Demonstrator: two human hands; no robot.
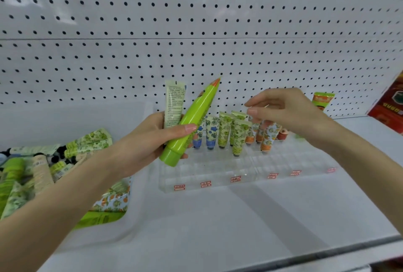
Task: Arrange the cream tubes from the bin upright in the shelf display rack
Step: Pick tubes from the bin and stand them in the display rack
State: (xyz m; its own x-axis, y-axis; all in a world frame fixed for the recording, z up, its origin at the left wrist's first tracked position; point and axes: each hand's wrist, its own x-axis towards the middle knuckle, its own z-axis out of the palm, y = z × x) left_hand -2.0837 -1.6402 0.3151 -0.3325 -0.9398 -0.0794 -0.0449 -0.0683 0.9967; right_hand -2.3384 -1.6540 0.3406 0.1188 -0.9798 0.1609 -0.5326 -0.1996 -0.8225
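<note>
Bright green cream tube point(192, 122) tilted in the left hand point(150, 138), cap end down, pointy orange end up toward the pegboard point(196, 21). Pale cream tube point(174, 106) upright in the same hand, just behind the green one. Left grip closed around both tubes, thumb across the green one. Right hand point(290, 112) empty above the rack, fingers loosely curled, grip open. Small flowery tubes point(226, 132) standing cap down in the back slots of the clear display rack point(218, 173) on the white shelf point(218, 217). Front slots bare, with little red labels. More tubes heaped in the clear bin point(113, 206) at the left. One green and orange tube point(322, 100) leaning on the pegboard at the right, near a red box point(390, 103).
</note>
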